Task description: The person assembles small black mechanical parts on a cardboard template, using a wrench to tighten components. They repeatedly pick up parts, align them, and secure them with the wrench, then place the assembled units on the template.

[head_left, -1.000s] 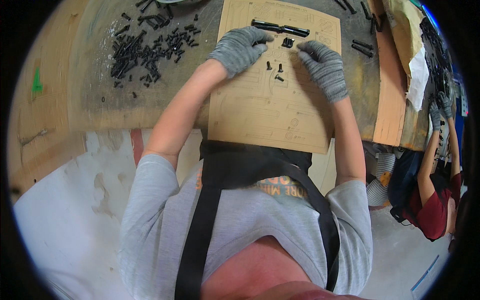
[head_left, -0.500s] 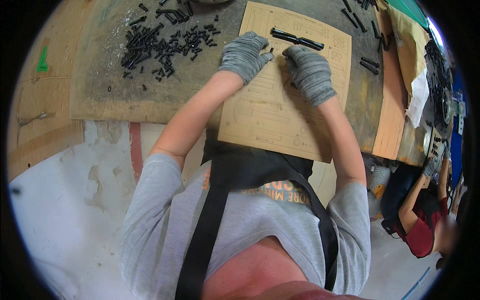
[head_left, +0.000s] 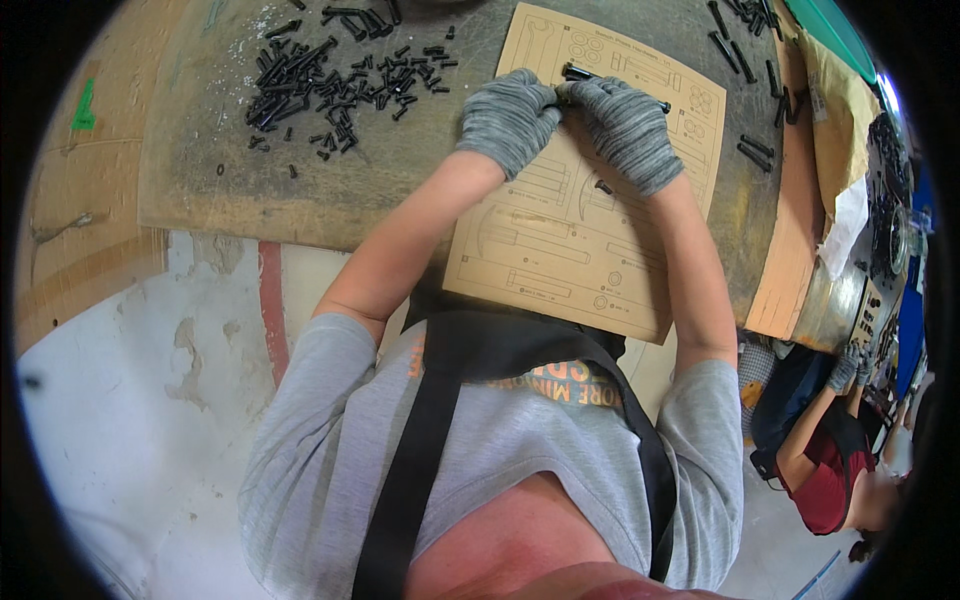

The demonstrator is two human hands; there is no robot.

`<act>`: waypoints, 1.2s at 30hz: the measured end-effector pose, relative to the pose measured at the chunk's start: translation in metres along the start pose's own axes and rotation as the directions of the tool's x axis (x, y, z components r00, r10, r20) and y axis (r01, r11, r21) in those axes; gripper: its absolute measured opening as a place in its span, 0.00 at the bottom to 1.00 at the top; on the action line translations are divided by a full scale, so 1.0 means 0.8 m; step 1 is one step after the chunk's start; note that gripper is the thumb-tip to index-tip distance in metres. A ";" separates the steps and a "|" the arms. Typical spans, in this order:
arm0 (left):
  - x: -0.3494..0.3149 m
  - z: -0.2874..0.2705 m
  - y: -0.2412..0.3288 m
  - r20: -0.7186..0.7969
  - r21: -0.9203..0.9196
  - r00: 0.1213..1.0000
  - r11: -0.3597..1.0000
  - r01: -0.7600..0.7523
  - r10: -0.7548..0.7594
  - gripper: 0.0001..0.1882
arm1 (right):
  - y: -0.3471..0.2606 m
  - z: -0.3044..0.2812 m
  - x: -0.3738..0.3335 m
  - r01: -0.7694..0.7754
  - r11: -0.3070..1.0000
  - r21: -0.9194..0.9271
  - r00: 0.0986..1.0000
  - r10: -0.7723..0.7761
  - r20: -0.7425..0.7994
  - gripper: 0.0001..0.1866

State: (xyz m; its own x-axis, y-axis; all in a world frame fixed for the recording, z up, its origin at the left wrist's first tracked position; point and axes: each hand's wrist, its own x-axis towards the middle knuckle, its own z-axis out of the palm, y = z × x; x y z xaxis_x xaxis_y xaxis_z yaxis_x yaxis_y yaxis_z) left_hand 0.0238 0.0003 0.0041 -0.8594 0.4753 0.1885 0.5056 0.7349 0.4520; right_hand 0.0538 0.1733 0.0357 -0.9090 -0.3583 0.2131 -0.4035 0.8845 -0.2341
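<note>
Black bolts are lying across the upper part of the brown card, just beyond the right hand, which is partly covering them. Over the card, the left hand and right are curling their fingers, tips close together; I cannot tell whether they are gripping anything. A small screw is lying mid-card; a screw pile is spreading left of the card, loose bolts lying right of it.

Head view, steeply down onto the table
A wide fisheye worn on the head looks over the chest toward the left hand and right hand, close by; the table's edge bows, and a co-worker shows farther off at right.
</note>
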 end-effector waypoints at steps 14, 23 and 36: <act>-0.057 -0.071 -0.063 -0.200 0.003 0.972 0.991 0.130 -0.127 0.13 | -0.023 -0.038 -0.064 -0.300 0.950 0.087 0.953 0.294 0.072 0.09; -0.070 -0.084 -0.107 -0.004 0.074 0.913 0.910 0.407 -0.408 0.16 | -0.039 -0.015 -0.075 -0.272 0.947 0.173 0.959 0.251 0.133 0.09; 0.014 -0.017 -0.004 0.171 0.025 0.983 0.998 0.061 -0.065 0.15 | -0.008 0.037 0.023 -0.459 0.860 0.221 0.873 0.483 -0.069 0.12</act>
State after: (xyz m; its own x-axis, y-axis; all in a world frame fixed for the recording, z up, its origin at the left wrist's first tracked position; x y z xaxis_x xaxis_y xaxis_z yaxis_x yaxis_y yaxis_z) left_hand 0.0113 -0.0034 0.0162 -0.8646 0.5023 0.0075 0.4538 0.7745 0.4408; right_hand 0.0362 0.1524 0.0129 -0.9811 0.1352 0.1382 0.0468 0.8594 -0.5092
